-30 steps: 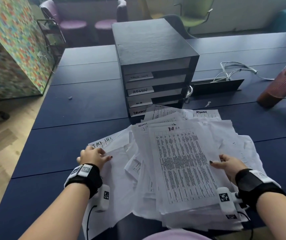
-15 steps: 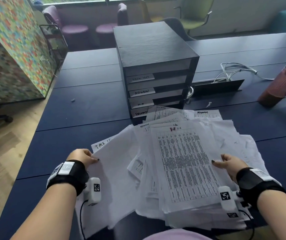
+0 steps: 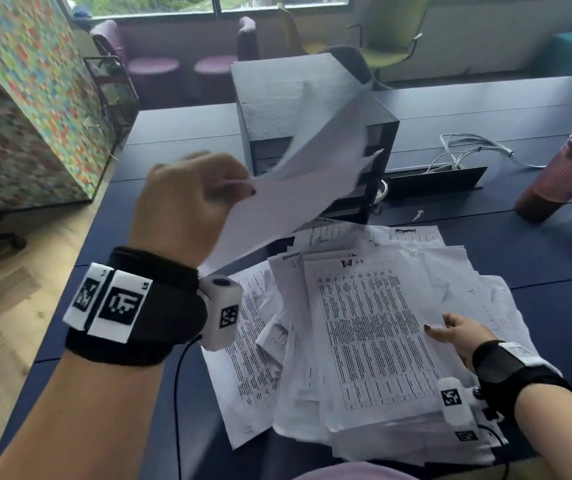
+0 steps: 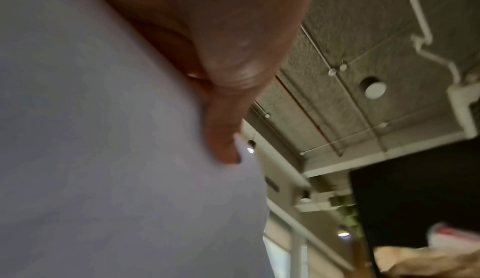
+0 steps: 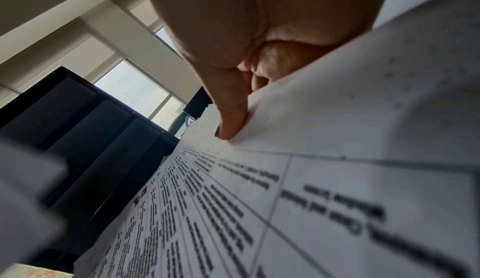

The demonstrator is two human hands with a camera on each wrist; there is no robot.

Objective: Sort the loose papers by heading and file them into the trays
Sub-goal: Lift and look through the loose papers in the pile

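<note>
A messy pile of printed papers (image 3: 364, 327) lies on the dark blue table (image 3: 180, 174) in front of me. Its top sheet is headed H.R (image 5: 233, 210). Behind the pile stands a black stack of labelled trays (image 3: 288, 98). My left hand (image 3: 191, 199) is raised above the table and pinches a white sheet (image 3: 305, 178), which hangs in front of the trays; in the left wrist view this sheet (image 4: 103, 148) fills the left side. My right hand (image 3: 457, 332) grips the right edge of the top sheets of the pile, thumb (image 5: 231, 122) on top.
A reddish tumbler (image 3: 561, 178) stands at the right. White cables (image 3: 468, 150) and a black cable flap (image 3: 437, 178) lie right of the trays. A colourful mosaic partition (image 3: 24, 109) stands off the table's left edge. Chairs are beyond the far edge.
My left hand has lifted a sheet from the left side of the pile up in front of the trays. The right hand stays on the pile's right edge.
</note>
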